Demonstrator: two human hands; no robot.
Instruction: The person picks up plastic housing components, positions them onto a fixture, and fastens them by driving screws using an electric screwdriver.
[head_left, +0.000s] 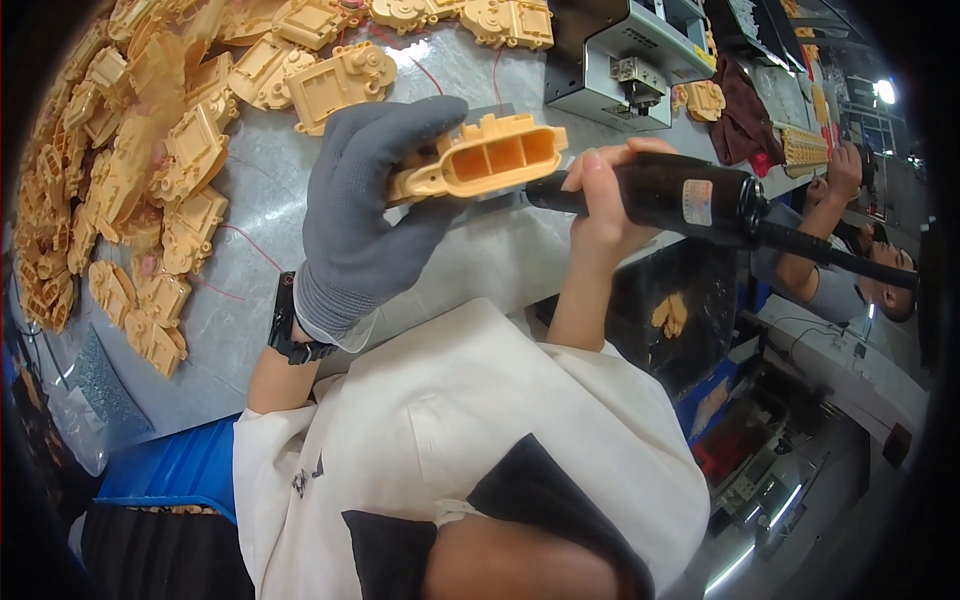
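Observation:
My left hand [365,205], in a grey glove, is closed round a pale orange plastic housing [503,162]. The side of the housing with several open compartments faces up toward me. In my bare right hand [602,205] is a black electric screwdriver [660,195], held level, with its cord running off to the right. The screwdriver's narrow front end points at the housing's right end. Whether its tip touches the plastic I cannot tell. Both hands are above the metal tabletop [440,270].
Many similar plastic housings [195,140] lie heaped on the left and far side, some with thin red wires. A grey metal machine [635,75] stands at the back right. Beside it are a dark red cloth [737,110] and another person [840,260]. A blue crate [180,465] sits lower left.

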